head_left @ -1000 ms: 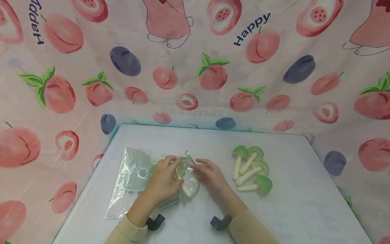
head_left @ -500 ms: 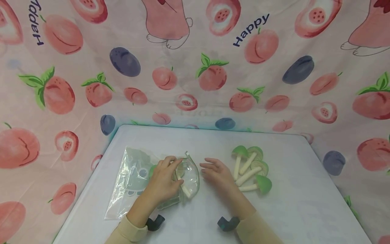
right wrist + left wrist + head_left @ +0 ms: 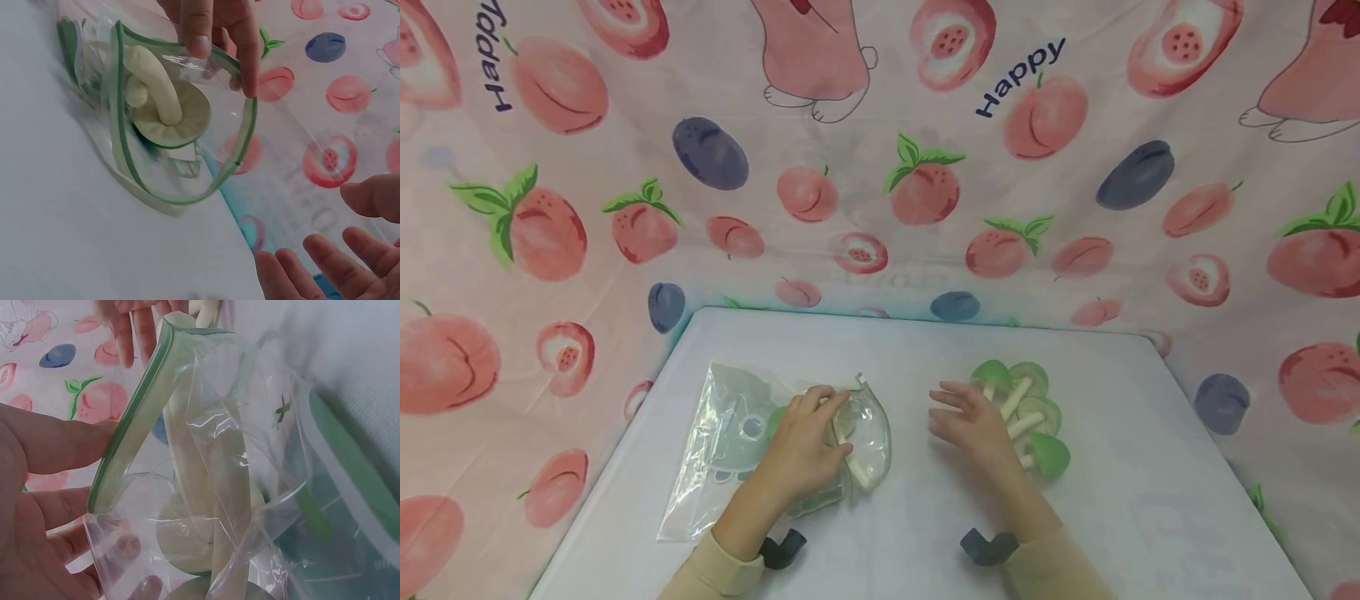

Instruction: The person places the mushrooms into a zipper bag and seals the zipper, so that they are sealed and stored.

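A clear zip bag [image 3: 872,433] with a green zip edge lies on its side, its mouth spread toward the right. My left hand [image 3: 808,433] grips its upper rim, thumb on one side and fingers on the other in the left wrist view. Inside are toy mushrooms [image 3: 187,112] with green caps and cream stems; their stems [image 3: 231,475] show through the plastic. My right hand [image 3: 973,425] holds nothing, fingers loosely spread, over the left side of a pile of several more green-capped mushrooms [image 3: 1049,455]. It partly hides their stems.
The bag's printed part [image 3: 737,417] spreads left over the white table [image 3: 1150,483]. A fruit-patterned cloth [image 3: 865,167] hangs behind and at both sides. Dark wrist mounts [image 3: 988,547] sit at both cuffs.
My right hand has moved away from the bag's mouth, rightward to the mushroom pile. My left hand has kept its grip on the rim, and the bag's mouth now stands rounder.
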Action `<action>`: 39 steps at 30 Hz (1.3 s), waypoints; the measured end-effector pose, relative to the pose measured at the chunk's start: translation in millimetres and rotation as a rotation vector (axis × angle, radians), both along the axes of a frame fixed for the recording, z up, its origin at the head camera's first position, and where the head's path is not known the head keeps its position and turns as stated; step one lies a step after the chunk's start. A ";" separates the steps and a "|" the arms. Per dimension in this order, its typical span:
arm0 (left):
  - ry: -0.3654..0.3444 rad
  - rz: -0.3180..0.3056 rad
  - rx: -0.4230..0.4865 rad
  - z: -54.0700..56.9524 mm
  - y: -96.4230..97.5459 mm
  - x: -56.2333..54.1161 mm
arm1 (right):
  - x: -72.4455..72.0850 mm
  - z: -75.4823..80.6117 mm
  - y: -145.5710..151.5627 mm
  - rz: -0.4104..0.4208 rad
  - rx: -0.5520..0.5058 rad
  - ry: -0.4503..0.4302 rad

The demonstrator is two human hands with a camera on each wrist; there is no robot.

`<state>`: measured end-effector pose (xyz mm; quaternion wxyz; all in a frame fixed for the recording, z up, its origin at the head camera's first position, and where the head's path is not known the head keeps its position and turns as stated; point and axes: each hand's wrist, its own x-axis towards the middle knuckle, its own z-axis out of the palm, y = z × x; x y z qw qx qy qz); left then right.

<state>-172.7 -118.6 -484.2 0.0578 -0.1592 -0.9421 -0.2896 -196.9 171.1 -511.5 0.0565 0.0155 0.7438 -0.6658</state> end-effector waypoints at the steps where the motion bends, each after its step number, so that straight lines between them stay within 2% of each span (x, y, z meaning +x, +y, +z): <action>1: 0.000 -0.001 0.000 -0.2 0.3 -0.1 | -0.2 1.6 2.4 -0.013 -0.003 0.001; 8: -0.010 0.004 0.012 -0.8 2.3 -0.6 | -1.1 11.0 17.1 -0.073 -0.031 -0.031; 20: -0.038 0.009 0.024 -1.6 1.8 -0.2 | -2.7 18.6 39.8 -0.125 0.079 0.014; 25: -0.039 0.010 0.021 -1.3 1.5 -0.3 | -2.6 26.2 46.7 -0.151 0.197 0.017; 32: -0.032 0.013 0.013 -2.4 0.7 -0.4 | -4.9 30.6 57.2 -0.140 0.205 0.040; 37: -0.033 0.011 0.009 -2.4 0.4 -0.2 | -8.7 34.8 66.5 -0.126 0.307 0.049; 39: -0.033 0.012 0.008 -2.5 0.3 -0.2 | -10.1 37.3 68.0 -0.118 0.307 0.050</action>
